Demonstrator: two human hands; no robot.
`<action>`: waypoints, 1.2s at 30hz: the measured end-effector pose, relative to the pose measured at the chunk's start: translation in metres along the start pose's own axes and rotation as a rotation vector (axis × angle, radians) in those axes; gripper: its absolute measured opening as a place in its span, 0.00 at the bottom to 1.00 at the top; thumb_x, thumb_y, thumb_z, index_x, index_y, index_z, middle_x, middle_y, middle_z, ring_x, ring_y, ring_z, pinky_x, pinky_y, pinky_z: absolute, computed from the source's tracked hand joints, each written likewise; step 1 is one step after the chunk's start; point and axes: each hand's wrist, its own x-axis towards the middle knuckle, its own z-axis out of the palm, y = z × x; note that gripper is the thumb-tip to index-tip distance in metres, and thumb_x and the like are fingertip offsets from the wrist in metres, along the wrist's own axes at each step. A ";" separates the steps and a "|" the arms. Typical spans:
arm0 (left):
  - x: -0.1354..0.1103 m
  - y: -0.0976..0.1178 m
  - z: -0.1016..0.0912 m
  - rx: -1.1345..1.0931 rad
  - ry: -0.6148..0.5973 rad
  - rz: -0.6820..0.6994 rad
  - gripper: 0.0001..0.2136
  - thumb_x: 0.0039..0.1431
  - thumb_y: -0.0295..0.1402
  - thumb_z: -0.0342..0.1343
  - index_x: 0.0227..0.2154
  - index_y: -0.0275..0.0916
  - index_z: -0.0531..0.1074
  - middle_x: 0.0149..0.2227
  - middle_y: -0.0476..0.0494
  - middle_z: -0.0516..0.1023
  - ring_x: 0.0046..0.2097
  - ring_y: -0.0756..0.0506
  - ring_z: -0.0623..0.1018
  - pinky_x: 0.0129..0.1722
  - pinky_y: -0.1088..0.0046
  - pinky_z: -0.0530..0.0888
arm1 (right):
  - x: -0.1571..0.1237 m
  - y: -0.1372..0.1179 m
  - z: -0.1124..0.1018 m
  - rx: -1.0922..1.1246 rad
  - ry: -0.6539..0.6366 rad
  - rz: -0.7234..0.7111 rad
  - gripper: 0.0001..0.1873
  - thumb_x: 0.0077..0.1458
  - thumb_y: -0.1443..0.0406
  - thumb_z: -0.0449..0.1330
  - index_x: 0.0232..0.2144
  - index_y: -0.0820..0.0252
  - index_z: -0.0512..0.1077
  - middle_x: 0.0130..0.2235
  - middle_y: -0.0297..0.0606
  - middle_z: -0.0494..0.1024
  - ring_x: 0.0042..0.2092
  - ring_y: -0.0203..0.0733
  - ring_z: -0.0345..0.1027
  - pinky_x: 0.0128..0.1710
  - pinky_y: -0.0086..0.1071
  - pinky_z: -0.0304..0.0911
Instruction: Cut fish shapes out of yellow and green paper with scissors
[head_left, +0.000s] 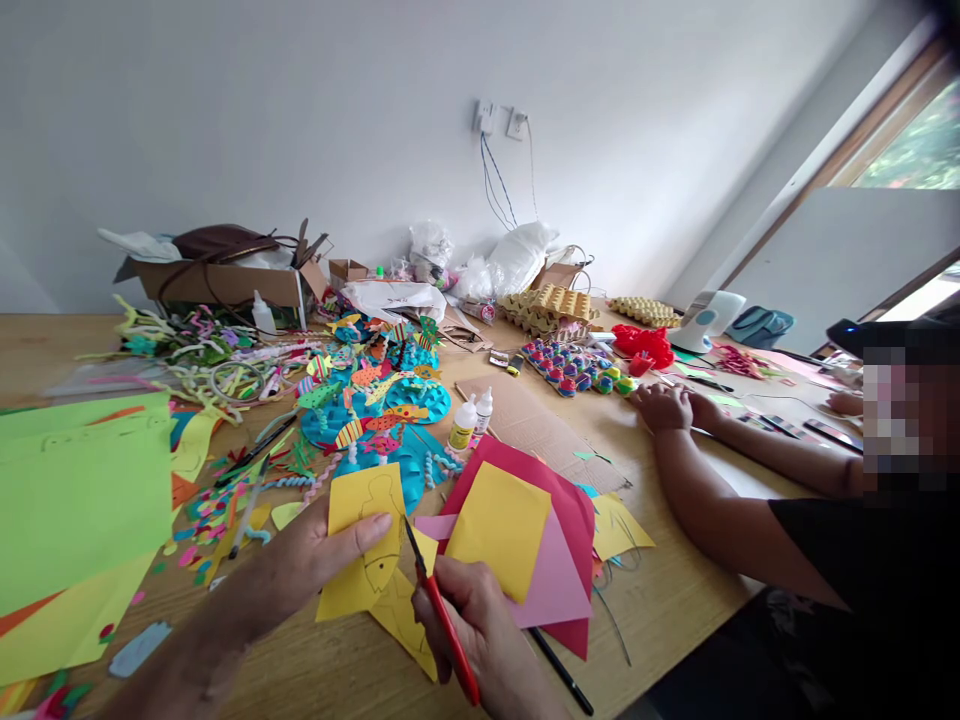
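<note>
My left hand (341, 545) is closed on a yellow sheet of paper (349, 500), thumb on top, with a fish outline drawn in dark line. In my right hand (480, 615) is a pair of scissors (442, 610) with red handles, its blades at the right edge of the drawn sheet. Another piece of yellow paper with drawn lines (405, 620) lies beneath. Just beyond my right hand, a yellow sheet (502, 530) rests on pink (559, 575) and red paper (581, 640). A black pencil or pen (562, 672) lies beside that stack.
Blue-painted pieces bearing paper fish (367, 400) stand ahead, beside glue bottles (463, 422). Green sheets (82, 500) and scattered paper dots (206, 520) are at left. Cardboard (536, 425) lies in the middle. A co-worker's arms (697, 490) rest on the table at right, near painted egg cartons (570, 368).
</note>
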 end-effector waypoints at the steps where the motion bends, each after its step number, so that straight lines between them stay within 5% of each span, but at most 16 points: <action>1: 0.000 0.001 0.001 -0.006 0.005 0.001 0.14 0.52 0.42 0.57 0.40 0.43 0.74 0.30 0.51 0.81 0.33 0.42 0.79 0.30 0.74 0.75 | 0.000 0.000 0.001 0.017 0.001 0.003 0.19 0.59 0.57 0.52 0.20 0.59 0.57 0.16 0.25 0.57 0.18 0.28 0.50 0.17 0.21 0.46; 17: 0.000 0.008 0.009 0.115 -0.048 0.055 0.12 0.50 0.44 0.55 0.29 0.40 0.72 0.28 0.48 0.78 0.33 0.42 0.76 0.32 0.73 0.74 | 0.001 0.002 0.006 0.061 0.009 -0.060 0.29 0.57 0.43 0.47 0.22 0.61 0.62 0.15 0.26 0.60 0.16 0.27 0.51 0.16 0.20 0.49; 36: 0.007 0.000 0.006 0.093 -0.109 0.042 0.12 0.51 0.44 0.52 0.32 0.42 0.71 0.31 0.50 0.78 0.34 0.44 0.76 0.32 0.75 0.74 | 0.000 0.004 0.005 0.081 0.012 -0.029 0.23 0.61 0.53 0.49 0.21 0.61 0.60 0.16 0.25 0.56 0.16 0.26 0.51 0.15 0.19 0.49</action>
